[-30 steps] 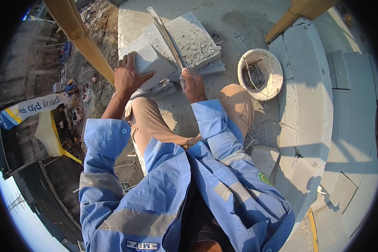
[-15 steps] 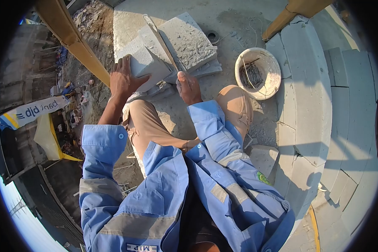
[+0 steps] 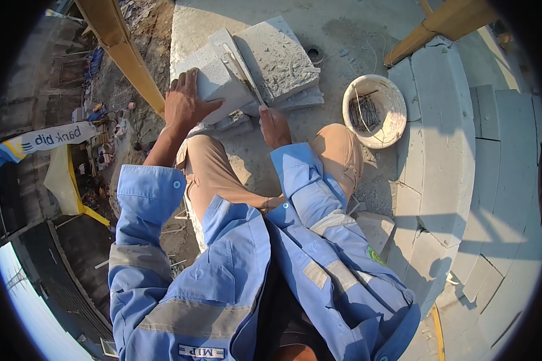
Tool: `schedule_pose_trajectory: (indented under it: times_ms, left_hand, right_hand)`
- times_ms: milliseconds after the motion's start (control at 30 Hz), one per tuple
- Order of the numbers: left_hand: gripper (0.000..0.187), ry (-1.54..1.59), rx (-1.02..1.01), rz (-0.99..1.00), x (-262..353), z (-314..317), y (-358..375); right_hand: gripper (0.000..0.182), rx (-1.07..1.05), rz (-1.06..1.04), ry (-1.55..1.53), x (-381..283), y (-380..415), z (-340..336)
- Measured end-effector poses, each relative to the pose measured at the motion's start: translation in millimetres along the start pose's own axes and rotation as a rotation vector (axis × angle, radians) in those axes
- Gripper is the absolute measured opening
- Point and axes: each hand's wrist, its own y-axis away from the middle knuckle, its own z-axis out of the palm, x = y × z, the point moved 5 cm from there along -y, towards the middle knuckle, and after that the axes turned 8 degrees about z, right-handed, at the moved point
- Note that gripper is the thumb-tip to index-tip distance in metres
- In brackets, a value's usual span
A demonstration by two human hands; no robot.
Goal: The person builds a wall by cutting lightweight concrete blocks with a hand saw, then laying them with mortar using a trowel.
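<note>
My left hand (image 3: 185,103) lies with its fingers spread on the left end of a pale grey lightweight block (image 3: 214,72), its thumb stretched along the near side. My right hand (image 3: 275,126) is closed round the near end of a long, narrow metal blade (image 3: 239,67), like a machete; its handle is hidden in the fist. The blade slants away from me along the block's right end, where a thin upright slab edge shows beside it. Just right of it lies another block (image 3: 277,60) with crumbs on top.
A dusty white bucket (image 3: 376,135) holding nails stands right of my hands. Beyond it runs a low block wall (image 3: 442,132). Yellow posts (image 3: 120,54) rise at left and right. A drop to rubble is on the left. A broken block piece (image 3: 373,228) lies by my right leg.
The blade has turned more edge-on and shifted slightly right, and the slab edge beside it shows more. My left hand stays on the block. The whole view has shifted a little.
</note>
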Motion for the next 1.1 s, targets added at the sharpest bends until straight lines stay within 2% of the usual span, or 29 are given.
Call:
schedule_pose_trajectory:
  times_ms: [100,200,300,433,500,533,733,800,833,900,1000,1033,1100]
  left_hand:
    - [0.091,-0.018,0.002,-0.021,0.0,0.6,1.3]
    - [0.096,-0.020,-0.011,-0.019,-8.1,9.1,1.8]
    - [0.095,-0.014,-0.030,-0.023,-5.7,7.7,3.6]
    - [0.095,-0.034,-0.014,-0.020,-4.5,5.3,1.4]
    - [0.095,-0.027,-0.031,-0.020,-2.4,6.1,2.4]
    - [0.095,-0.029,-0.040,-0.037,-4.7,6.3,0.9]
    - [0.095,-0.035,-0.023,-0.003,-4.0,7.4,2.1]
    - [0.095,-0.049,0.004,0.019,-4.6,4.8,0.0]
    - [0.094,-0.041,0.009,0.031,-5.1,4.5,0.0]
    - [0.094,-0.033,0.016,0.050,-2.5,7.2,2.4]
    - [0.094,-0.028,0.025,0.017,-7.5,6.0,-0.5]
    - [0.094,-0.037,0.012,0.016,-5.6,5.9,2.9]
    - [0.095,-0.043,-0.003,0.010,-3.2,4.9,-0.3]
  right_hand:
    - [0.060,-0.038,0.068,0.108,5.2,-2.5,-7.8]
    - [0.060,-0.022,-0.058,-0.019,-13.9,3.6,-12.2]
    - [0.062,-0.081,-0.032,-0.149,-32.1,12.1,-13.5]
    - [0.062,0.020,-0.140,-0.098,-9.0,4.6,-9.7]
    - [0.057,-0.045,0.098,0.123,11.1,-4.2,-7.7]
    - [0.057,-0.034,0.090,0.117,6.8,-5.4,-10.6]
    - [0.065,-0.006,-0.026,-0.101,-25.4,9.1,-13.0]
    - [0.059,0.060,-0.275,-0.190,-35.8,11.8,-14.6]
    - [0.059,0.061,-0.276,-0.192,-22.3,6.6,-14.3]
    - [0.061,-0.079,0.162,0.086,12.3,-2.2,-9.2]
    - [0.061,-0.024,0.024,0.064,3.4,0.4,-12.9]
    - [0.061,-0.029,0.040,0.062,5.5,3.0,-8.3]
    - [0.059,0.006,-0.175,-0.234,-10.3,-3.0,-8.6]
